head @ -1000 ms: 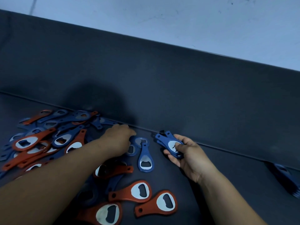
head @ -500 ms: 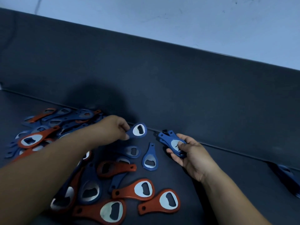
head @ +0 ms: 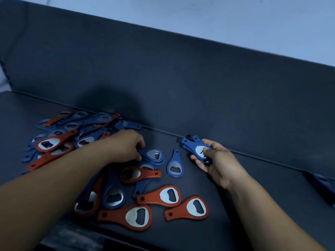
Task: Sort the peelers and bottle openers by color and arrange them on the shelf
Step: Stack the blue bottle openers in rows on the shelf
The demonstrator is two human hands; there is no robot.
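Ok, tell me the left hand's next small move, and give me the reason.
Probably lift the blue opener that the left hand pinches by its handle and pass it across to the right hand, which holds a stack of blue openers. The colours match, and only a lone blue opener lies between the hands.

A dark grey shelf [head: 272,205] lay under dim bluish light, its upright back panel [head: 199,84] carrying a soft shadow [head: 112,105]; behind rose a pale, scuffed wall [head: 235,19].
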